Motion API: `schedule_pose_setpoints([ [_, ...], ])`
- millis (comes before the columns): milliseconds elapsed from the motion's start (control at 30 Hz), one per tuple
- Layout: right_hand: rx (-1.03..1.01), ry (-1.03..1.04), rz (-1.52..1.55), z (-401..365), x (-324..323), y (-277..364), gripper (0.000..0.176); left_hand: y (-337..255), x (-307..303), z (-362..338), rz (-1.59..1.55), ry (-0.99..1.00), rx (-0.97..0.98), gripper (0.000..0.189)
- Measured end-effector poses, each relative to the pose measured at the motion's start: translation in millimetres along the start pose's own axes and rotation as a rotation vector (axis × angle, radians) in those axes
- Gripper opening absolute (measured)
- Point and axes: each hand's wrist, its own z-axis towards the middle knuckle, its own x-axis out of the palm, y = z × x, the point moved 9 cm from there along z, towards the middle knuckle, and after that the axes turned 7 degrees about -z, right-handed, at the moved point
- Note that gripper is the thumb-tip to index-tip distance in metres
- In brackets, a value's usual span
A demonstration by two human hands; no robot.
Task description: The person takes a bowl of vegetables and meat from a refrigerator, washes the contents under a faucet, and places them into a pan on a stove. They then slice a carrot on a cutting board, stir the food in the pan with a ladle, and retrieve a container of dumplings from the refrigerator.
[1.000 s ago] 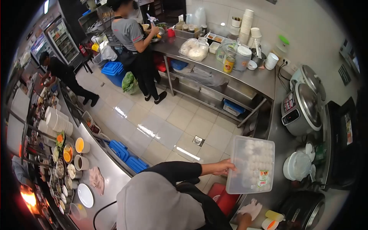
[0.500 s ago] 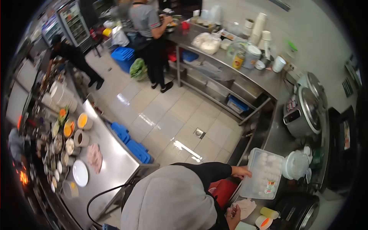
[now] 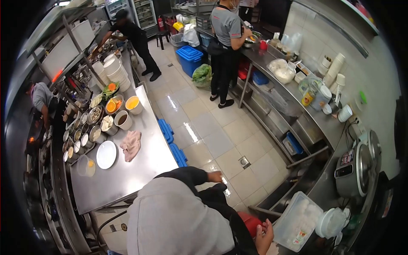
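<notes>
My left hand (image 3: pixel 215 176) is beside my body over the tiled floor, touching no visible object. Its fingers are too small and blurred to read. Near the right counter, my right hand (image 3: pixel 264 238) has its fingers curled up; anything inside them is hidden. Just behind it shows a red object (image 3: pixel 250 224), mostly covered by my dark sleeve. A translucent plastic container (image 3: pixel 297 221) of pale rounded pieces, with a small label, rests on the counter to the right of that hand. Against the container's right side stands a round white tub (image 3: pixel 330 222).
A steel table (image 3: pixel 148 170) at left carries a white plate (image 3: pixel 106 154), a pink cloth (image 3: pixel 131 145) and several food bowls. A large cooker (image 3: pixel 353 168) stands on the right counter. One person (image 3: pixel 225 38) works at the back counter; others are at left.
My left hand has let go of the container's edge and moved back over the floor. The view has turned, so the container and cooker now appear lower.
</notes>
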Motion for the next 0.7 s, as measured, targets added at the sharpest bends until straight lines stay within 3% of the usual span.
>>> schedule_pose_setpoints([
  [67, -0.048, 0.022, 0.033, 28, 8, 16, 0.045, 47, -69, -24, 0.121, -0.095, -0.191, 0.042],
  [133, -0.079, 0.059, 0.075, 62, 25, 34, 0.042, 53, -105, -46, 0.124, -0.002, -0.241, 0.033],
  [200, -0.075, 0.105, 0.106, 102, 44, 30, 0.044, 86, -118, -39, 0.153, -0.087, -0.238, 0.025],
  [233, -0.062, 0.153, 0.078, 123, 57, 23, 0.043, 96, -122, -43, -0.108, -0.133, -0.452, 0.021],
  [267, -0.049, 0.201, 0.051, 145, 71, 16, 0.043, 89, -110, -20, 0.481, -0.081, 0.103, 0.023],
  [300, -0.007, 0.200, 0.062, 167, 84, 1, 0.038, 128, -105, -2, 0.177, -0.034, -0.220, 0.030],
  [367, 0.018, 0.205, 0.005, 212, 106, -16, 0.038, 94, -119, -1, 0.065, -0.079, -0.368, 0.043],
  [400, 0.052, 0.210, -0.055, 233, 117, -35, 0.038, 86, -127, 7, -0.034, -0.192, -0.335, 0.053],
  [433, -0.010, 0.118, -0.082, 257, 132, -78, 0.030, 70, -135, 22, -0.033, -0.179, -0.266, 0.058],
  [467, -0.018, 0.124, -0.082, 268, 133, -81, 0.030, 52, -144, 37, -0.030, -0.168, -0.195, 0.063],
  [533, 0.222, 0.235, -0.389, 291, 141, -108, 0.022, 30, -163, 71, -0.119, -0.111, -0.154, 0.063],
  [700, 0.313, 0.263, -0.437, 322, 150, -177, 0.038, 14, -237, 125, -0.191, -0.291, -0.197, 0.049],
])
